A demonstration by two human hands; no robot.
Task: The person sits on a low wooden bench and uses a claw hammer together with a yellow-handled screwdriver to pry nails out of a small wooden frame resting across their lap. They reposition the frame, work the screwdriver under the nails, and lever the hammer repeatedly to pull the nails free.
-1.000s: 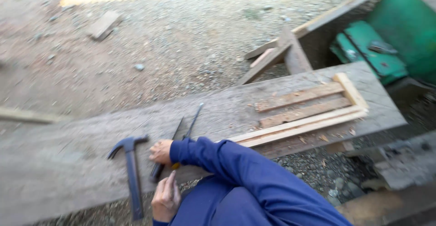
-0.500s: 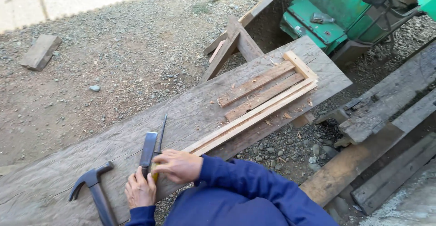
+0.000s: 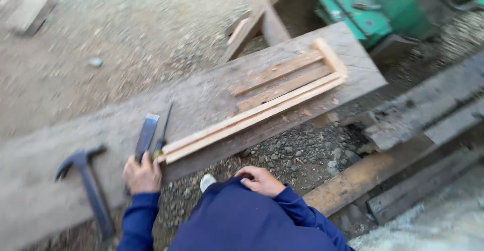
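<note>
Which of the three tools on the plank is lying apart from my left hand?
The claw hammer, lying alone left of the left hand. The flat chisel and the thin screwdriver lie together at that hand.

This is an outdoor carpentry spot, a rough yard rather than an indoor workshop. The ground [image 3: 126, 44] is bare dirt and gravel. A broad weathered plank [image 3: 212, 99] serves as the bench, with thin wooden slats [image 3: 282, 87] lying near its right end and a claw hammer [image 3: 88, 185] and a flat chisel [image 3: 146, 135] near its front edge. Heavy old timbers [image 3: 418, 115] lie on the gravel to the right. Beyond the bench's far right corner stands something green [image 3: 373, 9], probably a machine, though blur hides its kind.
</note>
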